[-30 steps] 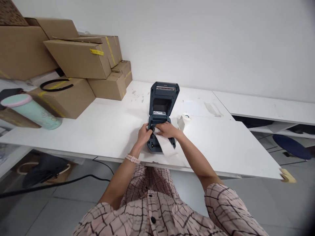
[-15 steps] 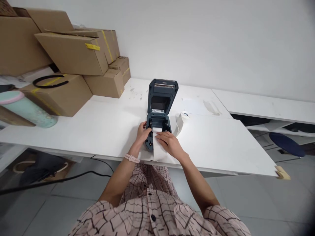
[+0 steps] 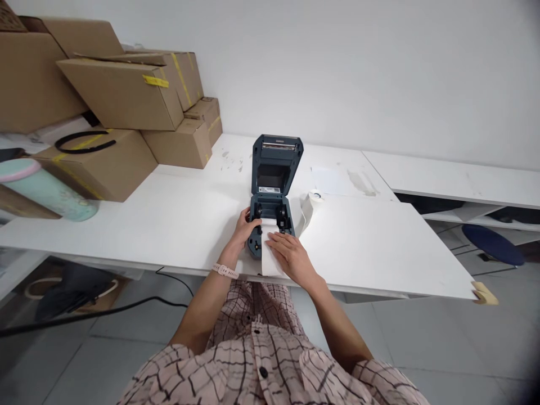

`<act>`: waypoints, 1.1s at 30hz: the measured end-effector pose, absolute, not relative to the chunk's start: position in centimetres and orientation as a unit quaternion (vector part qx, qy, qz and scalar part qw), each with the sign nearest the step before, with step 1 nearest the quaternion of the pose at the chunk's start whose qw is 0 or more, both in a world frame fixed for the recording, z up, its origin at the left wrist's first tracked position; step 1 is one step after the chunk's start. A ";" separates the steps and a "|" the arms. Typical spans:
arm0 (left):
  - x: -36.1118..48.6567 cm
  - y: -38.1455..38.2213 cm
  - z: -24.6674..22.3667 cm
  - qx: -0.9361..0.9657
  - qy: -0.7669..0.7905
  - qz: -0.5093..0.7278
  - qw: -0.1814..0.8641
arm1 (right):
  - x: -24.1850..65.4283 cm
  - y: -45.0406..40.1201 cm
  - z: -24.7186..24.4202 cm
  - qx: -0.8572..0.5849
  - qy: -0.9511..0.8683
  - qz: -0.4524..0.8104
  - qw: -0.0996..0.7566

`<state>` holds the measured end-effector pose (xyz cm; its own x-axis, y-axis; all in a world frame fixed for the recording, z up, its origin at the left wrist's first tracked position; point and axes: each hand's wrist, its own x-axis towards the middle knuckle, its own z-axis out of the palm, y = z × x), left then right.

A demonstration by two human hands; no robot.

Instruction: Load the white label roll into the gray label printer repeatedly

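A dark label printer (image 3: 255, 239) stands near the front edge of the white table with its lid (image 3: 276, 147) raised. From its middle a white paper strip (image 3: 270, 260) runs out over the front towards me. My left hand (image 3: 243, 229) holds the printer's left side, thumb over the inner rim and fingers down the outside. Fingers stretched out, my right hand (image 3: 291, 254) lies flat over the strip's right edge and covers the printer's front right corner. Just right of the printer sits a white label roll (image 3: 315, 197) with a loose tail.
Cardboard boxes (image 3: 122, 93) are stacked on the left of the table (image 3: 379, 247). A black headband (image 3: 84, 147) rests on one box, beside a mint-green tumbler (image 3: 54, 191). A blue stool (image 3: 491, 244) stands at the right.
My right hand has slid slightly towards me along the strip, baring more of the paper inside the printer. My left hand keeps its hold on the printer's side.
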<state>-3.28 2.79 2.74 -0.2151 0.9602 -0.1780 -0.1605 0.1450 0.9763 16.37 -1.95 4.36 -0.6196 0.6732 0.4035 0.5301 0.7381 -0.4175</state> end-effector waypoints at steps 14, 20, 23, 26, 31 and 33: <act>-3.3 2.8 3.0 0.357 0.568 0.539 0.510 | 16.3 -2.8 4.7 -0.347 -0.892 0.101 0.271; -3.2 2.9 3.0 0.349 0.564 0.541 0.517 | 16.6 -2.6 4.9 -0.337 -0.892 0.119 0.277; -3.2 2.9 3.0 0.348 0.561 0.544 0.518 | 16.7 -2.6 4.8 -0.333 -0.892 0.122 0.278; -3.3 2.9 3.1 0.348 0.562 0.540 0.521 | 16.8 -2.6 4.6 -0.332 -0.891 0.124 0.282; -3.3 2.8 3.3 0.342 0.570 0.532 0.524 | 16.9 -2.7 4.4 -0.333 -0.890 0.131 0.284; -3.2 2.8 3.4 0.344 0.571 0.531 0.523 | 17.0 -2.7 4.4 -0.333 -0.887 0.134 0.290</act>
<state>-3.24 2.78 3.42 -0.2166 0.9482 -0.2325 -0.1629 0.1997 0.9662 16.97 -2.70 4.37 -0.6096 0.6689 0.4253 0.5140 0.7420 -0.4303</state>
